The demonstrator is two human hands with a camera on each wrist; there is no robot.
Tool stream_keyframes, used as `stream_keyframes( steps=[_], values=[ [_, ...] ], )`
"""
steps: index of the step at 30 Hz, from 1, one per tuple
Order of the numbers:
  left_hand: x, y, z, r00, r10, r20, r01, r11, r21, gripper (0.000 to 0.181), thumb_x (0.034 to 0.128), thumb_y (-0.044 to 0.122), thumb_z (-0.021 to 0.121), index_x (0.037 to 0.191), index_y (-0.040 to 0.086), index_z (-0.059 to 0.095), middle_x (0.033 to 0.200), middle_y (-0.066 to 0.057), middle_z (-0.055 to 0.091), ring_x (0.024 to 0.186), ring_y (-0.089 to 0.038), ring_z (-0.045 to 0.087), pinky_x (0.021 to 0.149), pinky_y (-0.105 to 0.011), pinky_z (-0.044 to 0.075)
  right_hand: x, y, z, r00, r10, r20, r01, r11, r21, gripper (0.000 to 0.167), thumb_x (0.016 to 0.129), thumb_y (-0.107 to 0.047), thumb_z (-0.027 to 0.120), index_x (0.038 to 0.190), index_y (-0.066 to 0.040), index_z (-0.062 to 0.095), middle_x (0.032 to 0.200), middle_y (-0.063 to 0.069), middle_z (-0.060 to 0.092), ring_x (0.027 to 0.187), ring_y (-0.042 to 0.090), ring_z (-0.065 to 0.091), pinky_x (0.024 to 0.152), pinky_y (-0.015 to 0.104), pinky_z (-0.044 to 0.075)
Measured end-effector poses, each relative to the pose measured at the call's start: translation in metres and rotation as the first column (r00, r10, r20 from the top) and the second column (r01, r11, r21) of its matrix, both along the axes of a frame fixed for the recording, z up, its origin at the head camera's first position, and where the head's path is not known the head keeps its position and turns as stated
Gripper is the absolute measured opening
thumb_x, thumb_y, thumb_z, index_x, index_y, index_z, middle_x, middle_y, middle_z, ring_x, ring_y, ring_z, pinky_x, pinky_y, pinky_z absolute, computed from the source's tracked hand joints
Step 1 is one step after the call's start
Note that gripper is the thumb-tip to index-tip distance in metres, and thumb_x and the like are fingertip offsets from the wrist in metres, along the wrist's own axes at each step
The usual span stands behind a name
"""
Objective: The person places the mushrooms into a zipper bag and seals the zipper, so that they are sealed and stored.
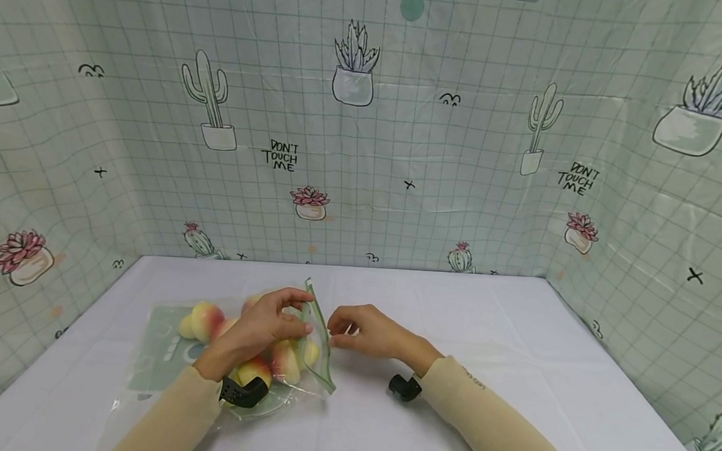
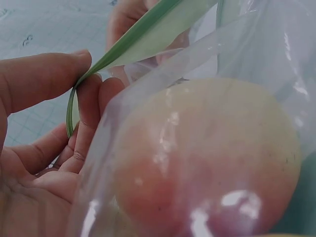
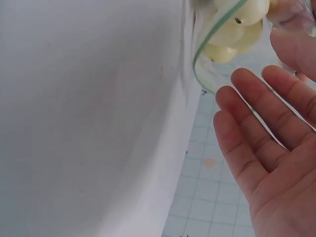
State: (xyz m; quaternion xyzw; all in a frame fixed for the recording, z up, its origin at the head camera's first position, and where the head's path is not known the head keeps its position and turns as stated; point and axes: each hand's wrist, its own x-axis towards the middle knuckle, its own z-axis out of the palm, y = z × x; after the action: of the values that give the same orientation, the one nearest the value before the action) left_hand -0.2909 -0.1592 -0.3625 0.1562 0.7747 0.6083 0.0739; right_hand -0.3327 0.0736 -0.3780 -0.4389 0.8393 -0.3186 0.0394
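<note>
A clear zip bag with a green seal strip lies on the left half of the table. Several yellow and red peaches are inside it; one peach fills much of the left wrist view behind the plastic. My left hand reaches over the bag and pinches its green rim between thumb and fingers. Just right of the bag's mouth is my right hand, its fingers fairly straight and close to the green edge. Whether those fingertips touch the plastic is unclear.
A white cloth covers the table. Behind and at both sides hangs a gridded curtain printed with cacti. Black wrist cameras sit under both forearms.
</note>
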Motion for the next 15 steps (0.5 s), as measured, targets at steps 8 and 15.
stream_keyframes(
  steps=[8,15],
  values=[
    [0.0008,-0.0005,0.0032,1.000,-0.001,0.000,0.001,1.000,-0.005,0.058,0.0799,0.007,0.073,0.132,-0.002,0.050,0.119,-0.020,0.054,0.086,-0.020,0.064,0.073,-0.029,0.053,-0.0043,0.0054,0.0013,1.000,-0.011,-0.003,0.011,1.000,-0.011,0.018,0.090,-0.018,0.067,0.104,-0.008,0.065,0.095,-0.008,0.065,0.088,0.006,0.062,0.081,0.030,0.051],
    [0.0027,-0.0004,0.0050,1.000,0.015,0.004,-0.015,1.000,-0.012,0.054,0.0816,0.008,0.072,0.129,-0.004,0.052,0.121,-0.024,0.055,0.080,-0.022,0.066,0.075,-0.034,0.055,-0.0097,0.0064,-0.0002,1.000,-0.020,-0.014,0.020,1.000,-0.013,0.018,0.090,-0.018,0.067,0.103,-0.006,0.065,0.093,-0.009,0.065,0.087,0.005,0.061,0.081,0.028,0.050]
  ],
)
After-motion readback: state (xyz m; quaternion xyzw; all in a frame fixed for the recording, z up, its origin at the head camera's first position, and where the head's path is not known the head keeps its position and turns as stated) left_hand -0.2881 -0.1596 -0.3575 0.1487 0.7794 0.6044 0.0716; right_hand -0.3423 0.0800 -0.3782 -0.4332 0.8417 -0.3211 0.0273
